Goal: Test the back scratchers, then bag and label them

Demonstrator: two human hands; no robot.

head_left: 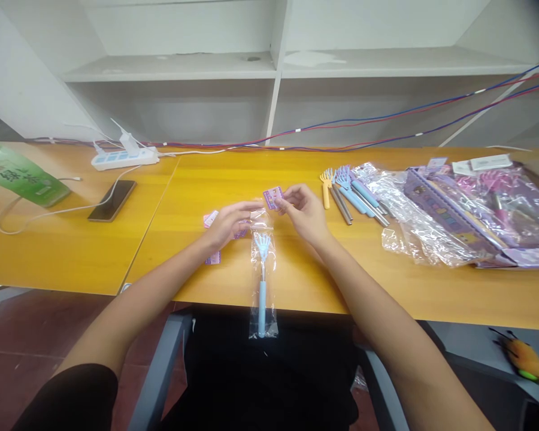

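A small purple printed card point(272, 197) is pinched between the thumb and fingers of my right hand point(306, 214). My left hand point(231, 224) reaches in from the other side, fingers stretched out over the top end of a clear plastic bag point(272, 263); whether it grips the film I cannot tell. Inside the bag is a light-blue back scratcher point(262, 293) with a claw-shaped head, a metal neck and a blue handle. The bag's lower end reaches past the table's front edge. Several more cards point(213, 258) lie under and beside my left hand, partly hidden.
To the right lie several loose back scratchers point(354, 194), crumpled plastic bags point(424, 221) and an open purple box point(453, 215) with wrapped items. On the left are a phone point(112, 200), a power strip point(124, 158) and a green package point(22, 176). Cables run along the back.
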